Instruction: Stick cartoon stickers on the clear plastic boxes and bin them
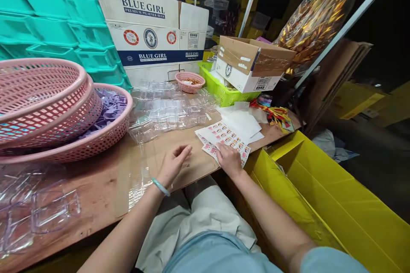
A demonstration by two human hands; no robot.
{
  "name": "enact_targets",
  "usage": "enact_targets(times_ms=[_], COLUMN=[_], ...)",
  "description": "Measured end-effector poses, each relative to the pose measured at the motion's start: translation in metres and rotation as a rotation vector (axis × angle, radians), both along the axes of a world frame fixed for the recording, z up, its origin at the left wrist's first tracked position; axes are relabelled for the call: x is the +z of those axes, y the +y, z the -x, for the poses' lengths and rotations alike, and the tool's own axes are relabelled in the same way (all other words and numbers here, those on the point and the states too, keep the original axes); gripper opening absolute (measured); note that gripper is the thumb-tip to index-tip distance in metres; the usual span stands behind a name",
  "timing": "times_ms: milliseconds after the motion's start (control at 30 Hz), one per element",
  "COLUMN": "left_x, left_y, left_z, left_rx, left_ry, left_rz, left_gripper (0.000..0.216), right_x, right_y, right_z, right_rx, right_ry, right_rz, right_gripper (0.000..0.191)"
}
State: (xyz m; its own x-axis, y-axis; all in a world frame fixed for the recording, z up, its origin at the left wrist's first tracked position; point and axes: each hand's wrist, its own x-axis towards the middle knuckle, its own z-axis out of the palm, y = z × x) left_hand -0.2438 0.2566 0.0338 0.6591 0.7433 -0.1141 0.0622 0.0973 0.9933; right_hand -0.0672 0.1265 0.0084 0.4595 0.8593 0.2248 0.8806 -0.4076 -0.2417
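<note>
My right hand (228, 159) rests on a sheet of small red and white stickers (224, 136) near the front edge of the wooden table (105, 179), fingers bent down on the sheet. My left hand (174, 163) lies on the bare wood just left of it, fingers loosely curled, holding nothing visible. A green bangle circles the left wrist. White backing papers (243, 121) lie behind the sticker sheet. Clear plastic blister shells (169, 111) are spread over the middle of the table.
Stacked pink baskets (48, 106), one with purple pieces (110, 106), stand at left. Behind are teal crates (57, 17), beer cartons (150, 30), a small pink basket (190, 82) and a green basket (224, 94) holding a box. A yellow carton (320, 204) sits at right.
</note>
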Motion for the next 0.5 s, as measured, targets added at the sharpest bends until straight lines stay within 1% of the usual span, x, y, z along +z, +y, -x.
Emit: enact_targets(times_ms=[67,100,133,200,267,333,400,500], left_x=[-0.009,-0.014,-0.020,-0.029,-0.034,-0.034,-0.030,-0.024], left_y=[-0.020,-0.027,-0.031,-0.033,-0.027,-0.019,-0.014,-0.020], left_z=[-0.012,-0.016,-0.019,-0.020,-0.015,-0.006,0.001,0.006], left_rx=[-0.061,-0.051,-0.010,0.120,0.224,0.280,0.303,0.284], left_ry=[-0.078,-0.125,-0.166,-0.207,-0.188,-0.175,-0.213,-0.294], left_rz=[0.356,0.478,0.554,0.606,0.621,0.648,0.680,0.726], left_gripper=[0.044,0.040,0.034,0.021,0.019,0.024,0.027,0.031], right_x=[-0.001,-0.003,-0.006,-0.013,-0.019,-0.025,-0.029,-0.034], right_y=[0.000,0.001,0.000,-0.001,-0.005,-0.008,-0.008,0.000], right_z=[0.018,0.027,0.034,0.040,0.033,0.019,0.008,0.011], right_rx=[0.123,0.202,0.288,0.453,0.550,0.582,0.578,0.563], right_ry=[0.016,0.028,0.045,0.084,0.116,0.127,0.133,0.141], right_rz=[-0.021,-0.049,-0.089,-0.188,-0.266,-0.308,-0.332,-0.377], right_gripper=[0.042,0.044,0.045,0.050,0.052,0.048,0.042,0.036])
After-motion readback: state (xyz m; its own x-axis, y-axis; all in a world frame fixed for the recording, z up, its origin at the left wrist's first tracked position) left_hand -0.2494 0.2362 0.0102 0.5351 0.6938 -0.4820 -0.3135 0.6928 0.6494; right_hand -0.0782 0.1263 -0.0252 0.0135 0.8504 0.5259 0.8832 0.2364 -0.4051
